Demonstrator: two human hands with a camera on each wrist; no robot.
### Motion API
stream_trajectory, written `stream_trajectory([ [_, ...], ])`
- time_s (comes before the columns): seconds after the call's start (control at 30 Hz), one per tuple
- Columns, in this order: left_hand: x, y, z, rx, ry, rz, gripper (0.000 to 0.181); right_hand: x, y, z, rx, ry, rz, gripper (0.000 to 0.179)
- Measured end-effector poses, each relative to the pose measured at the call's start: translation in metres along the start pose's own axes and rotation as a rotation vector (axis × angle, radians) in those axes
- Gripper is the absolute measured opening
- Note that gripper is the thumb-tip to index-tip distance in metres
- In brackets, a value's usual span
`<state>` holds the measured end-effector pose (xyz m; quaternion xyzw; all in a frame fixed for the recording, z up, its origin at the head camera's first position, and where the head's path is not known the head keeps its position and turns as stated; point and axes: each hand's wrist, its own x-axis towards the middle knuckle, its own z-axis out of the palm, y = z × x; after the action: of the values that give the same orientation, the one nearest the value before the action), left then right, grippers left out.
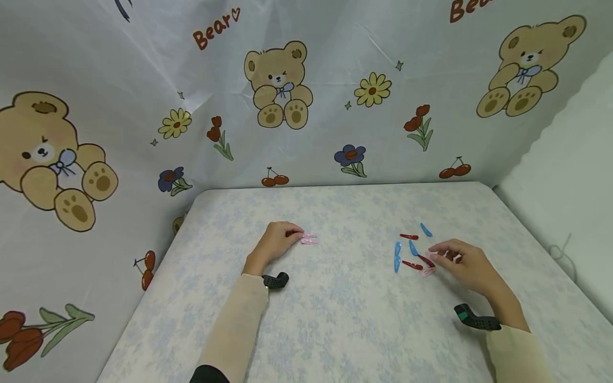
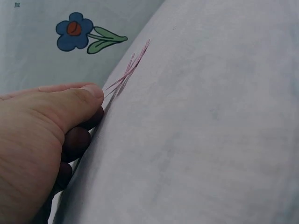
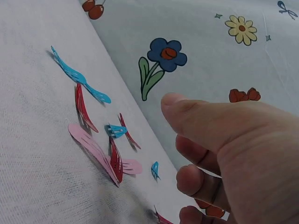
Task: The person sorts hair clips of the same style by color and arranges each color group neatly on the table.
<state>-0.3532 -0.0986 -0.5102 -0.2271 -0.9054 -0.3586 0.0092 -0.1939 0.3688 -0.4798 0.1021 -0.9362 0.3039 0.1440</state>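
My left hand is at the near end of the pink hair clips, left of centre on the table. In the left wrist view, two thin pink clips cross beyond the thumb tip, and thumb and fingers pinch the end of one. My right hand hovers beside a loose group of snap hair clips, fingers bent and thumb apart, with nothing visible between them. Nearest it are overlapping pink clips and a dark red clip. Blue clips and other red clips lie around these.
A pale blue-mottled table carries the clips. Behind and to the left hangs a cloth printed with bears and flowers. A white wall with a cord stands at the right. Black devices sit on both wrists.
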Motion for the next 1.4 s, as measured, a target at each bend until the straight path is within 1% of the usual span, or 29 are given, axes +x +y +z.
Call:
stream_trajectory([
  [0.1,0.000,-0.001,-0.001,-0.004,0.002,-0.006,0.013,0.000,0.004,-0.001,0.035,-0.048,0.036,0.013],
  [0.17,-0.001,-0.001,-0.002,-0.005,0.009,-0.010,0.013,0.000,0.007,-0.001,0.053,-0.096,0.069,0.015],
  [0.3,-0.001,0.002,-0.003,-0.010,0.013,-0.016,0.014,-0.001,0.014,-0.005,0.050,-0.183,0.137,0.018],
  [0.43,0.000,0.005,-0.001,-0.019,-0.006,-0.022,0.015,-0.006,0.019,-0.007,0.025,-0.221,0.154,0.021],
  [0.6,0.002,0.005,0.002,-0.014,-0.008,-0.015,0.016,-0.009,0.022,-0.007,0.000,-0.229,0.149,0.021],
  [0.77,0.002,0.001,0.003,-0.012,-0.002,-0.032,0.015,-0.008,0.025,-0.004,-0.011,-0.247,0.146,0.021],
  [1.07,-0.001,-0.001,0.001,-0.003,0.003,-0.013,0.015,-0.006,0.025,0.002,-0.068,-0.245,0.109,0.015],
  [1.4,-0.002,0.001,0.001,-0.008,0.004,-0.011,0.014,-0.006,0.021,0.003,-0.080,-0.230,0.144,0.011],
])
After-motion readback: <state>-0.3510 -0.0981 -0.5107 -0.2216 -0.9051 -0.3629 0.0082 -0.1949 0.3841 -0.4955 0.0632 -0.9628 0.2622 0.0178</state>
